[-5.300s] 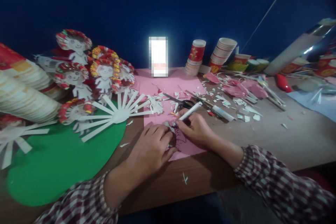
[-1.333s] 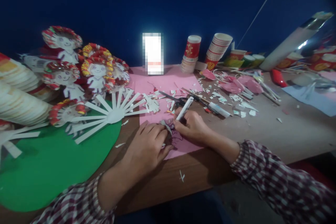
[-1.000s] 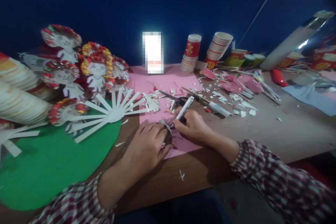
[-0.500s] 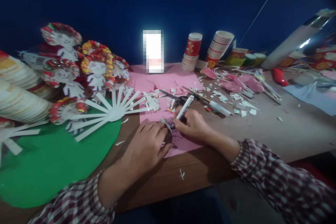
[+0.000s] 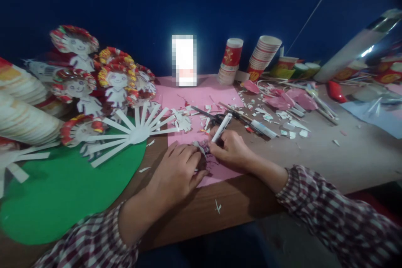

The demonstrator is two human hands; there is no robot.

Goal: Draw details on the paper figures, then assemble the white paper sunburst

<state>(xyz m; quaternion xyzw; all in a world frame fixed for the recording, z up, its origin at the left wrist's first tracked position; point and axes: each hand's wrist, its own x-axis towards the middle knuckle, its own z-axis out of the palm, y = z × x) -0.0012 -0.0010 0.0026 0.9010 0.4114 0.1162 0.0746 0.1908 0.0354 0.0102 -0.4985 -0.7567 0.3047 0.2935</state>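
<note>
My right hand is closed around a white marker pen, its tip low over the pink paper. Dark drawn lines show on that paper beside my fingers. Curled on the same sheet, my left hand holds a small paper cutout, mostly hidden under its fingers. Just beyond my right hand lie dark-handled scissors, partly covered by it. A white paper piece with fanned strips rests on a green sheet to the left of my hands.
Paper figures ringed in red and yellow stand at the back left, beside stacked paper cups. More cup stacks stand at the back. Paper scraps, sticks and a red object lie to the right. A bright blurred screen faces me.
The whole view has shifted very slightly. Both hands keep their places and their holds on the marker pen and the paper cutout.
</note>
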